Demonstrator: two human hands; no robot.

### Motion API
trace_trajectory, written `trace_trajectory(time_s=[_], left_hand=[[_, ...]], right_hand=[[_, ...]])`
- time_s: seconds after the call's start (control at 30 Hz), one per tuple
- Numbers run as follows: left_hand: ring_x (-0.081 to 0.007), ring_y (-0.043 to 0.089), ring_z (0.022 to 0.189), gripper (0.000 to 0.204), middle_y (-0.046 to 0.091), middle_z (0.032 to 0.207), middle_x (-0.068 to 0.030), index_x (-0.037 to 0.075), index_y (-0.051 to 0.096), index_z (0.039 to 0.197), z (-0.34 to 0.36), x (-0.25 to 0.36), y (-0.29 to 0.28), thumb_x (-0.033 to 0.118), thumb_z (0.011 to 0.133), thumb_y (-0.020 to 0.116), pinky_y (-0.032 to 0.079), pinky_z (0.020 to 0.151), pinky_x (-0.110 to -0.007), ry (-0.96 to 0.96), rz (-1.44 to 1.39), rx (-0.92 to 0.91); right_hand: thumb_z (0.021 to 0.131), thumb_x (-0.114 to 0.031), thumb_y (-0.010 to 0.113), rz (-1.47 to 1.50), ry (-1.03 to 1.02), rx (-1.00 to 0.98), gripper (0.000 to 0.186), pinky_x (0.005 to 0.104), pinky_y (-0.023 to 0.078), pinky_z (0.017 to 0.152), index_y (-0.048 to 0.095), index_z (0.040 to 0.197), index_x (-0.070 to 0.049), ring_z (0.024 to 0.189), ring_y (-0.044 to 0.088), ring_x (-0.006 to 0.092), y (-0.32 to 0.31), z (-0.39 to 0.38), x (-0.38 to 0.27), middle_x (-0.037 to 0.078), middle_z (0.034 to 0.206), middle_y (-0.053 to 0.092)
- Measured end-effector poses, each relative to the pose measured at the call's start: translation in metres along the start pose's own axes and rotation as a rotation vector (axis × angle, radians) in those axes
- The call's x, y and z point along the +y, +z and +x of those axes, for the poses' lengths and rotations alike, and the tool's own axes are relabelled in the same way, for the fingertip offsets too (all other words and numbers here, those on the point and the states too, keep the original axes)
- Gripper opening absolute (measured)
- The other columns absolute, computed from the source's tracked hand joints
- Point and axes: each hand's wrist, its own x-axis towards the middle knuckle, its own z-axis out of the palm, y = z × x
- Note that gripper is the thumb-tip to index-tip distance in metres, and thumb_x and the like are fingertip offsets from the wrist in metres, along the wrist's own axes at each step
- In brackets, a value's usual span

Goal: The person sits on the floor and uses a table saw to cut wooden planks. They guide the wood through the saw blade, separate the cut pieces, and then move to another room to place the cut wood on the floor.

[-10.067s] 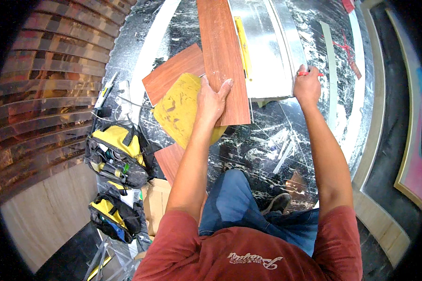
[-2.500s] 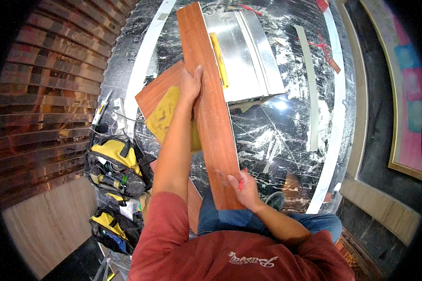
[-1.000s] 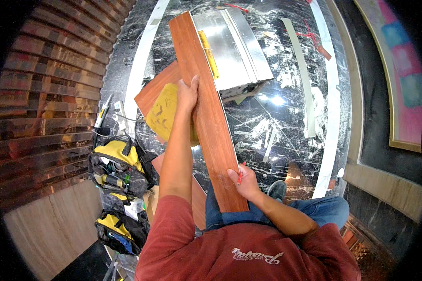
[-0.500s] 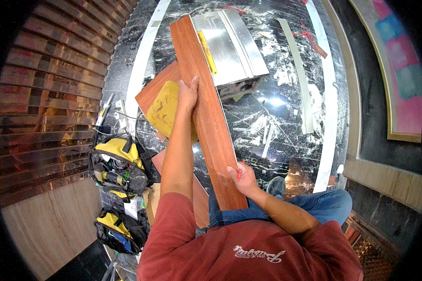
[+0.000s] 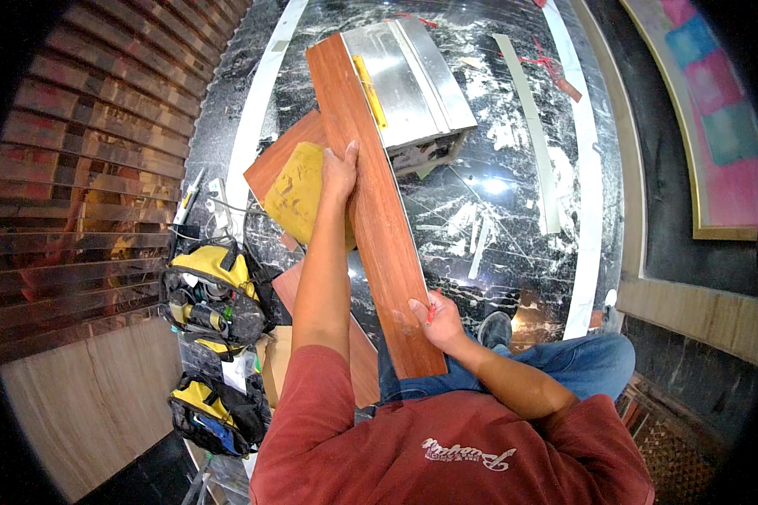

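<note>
A long reddish-brown wood floor plank (image 5: 379,227) slants across my lap, its near end close to my jeans. My left hand (image 5: 339,172) is closed on its left edge around mid-length. Lower down, my right hand (image 5: 440,321) grips the right edge, thumb on the top face. A small red item (image 5: 431,314), perhaps a pencil or marker, is also held between the right fingers. The plank's far part lies beside a silver metal box-shaped machine (image 5: 421,76), on which a yellow folding rule (image 5: 369,91) rests.
Under my left arm are a yellow bucket-like piece (image 5: 295,189) and another plank (image 5: 282,151). Two yellow-and-black tool bags (image 5: 236,273) stand at left by a cardboard box (image 5: 278,358). Pale strips (image 5: 531,135) and red string (image 5: 547,63) lie on the black-and-white floor (image 5: 514,202).
The plank's far end has shifted slightly nearer to me. Both hands keep their hold on it, with the red item still in the right.
</note>
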Motion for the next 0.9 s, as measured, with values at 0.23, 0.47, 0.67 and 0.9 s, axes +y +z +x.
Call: trace_trajectory(time_s=[0.23,0.47,0.67,0.9], left_hand=[[-0.0469,0.061,0.125,0.071,0.063,0.129,-0.0369,-0.016,0.053,0.130,-0.004,-0.015,-0.001,0.046,0.098,0.067,0.047,0.105,-0.047,-0.023,-0.013,-0.006],[-0.0468,0.060,0.126,0.072,0.063,0.129,-0.0369,-0.016,0.053,0.131,-0.017,-0.012,0.002,0.047,0.098,0.066,0.046,0.106,-0.046,-0.013,-0.025,-0.038],[-0.0459,0.061,0.125,0.069,0.064,0.129,-0.0345,-0.013,0.055,0.130,-0.017,-0.041,-0.004,0.046,0.097,0.067,0.047,0.106,-0.046,-0.030,-0.106,-0.036],[-0.0459,0.061,0.126,0.066,0.064,0.130,-0.0340,-0.012,0.055,0.129,-0.036,-0.024,-0.004,0.045,0.097,0.067,0.047,0.106,-0.046,-0.021,-0.037,-0.046]], right_hand=[[0.099,-0.023,0.071,0.052,0.016,-0.015,0.025,0.0363,0.055,0.073,0.073,0.108,0.000,0.078,0.070,0.0200,-0.001,-0.012,-0.001,0.017,0.088,0.074],[0.099,-0.023,0.071,-0.014,0.050,-0.003,0.023,0.0374,0.055,0.069,0.073,0.106,-0.001,0.074,0.069,0.0202,-0.006,-0.023,0.000,0.015,0.084,0.074],[0.100,-0.025,0.070,-0.021,0.077,-0.055,0.025,0.0393,0.054,0.068,0.073,0.101,-0.001,0.072,0.069,0.0248,-0.003,-0.035,-0.011,0.018,0.082,0.073],[0.099,-0.025,0.071,-0.061,0.026,0.010,0.026,0.0405,0.054,0.066,0.072,0.099,0.000,0.071,0.070,0.0256,0.001,-0.045,0.015,0.020,0.080,0.072]])
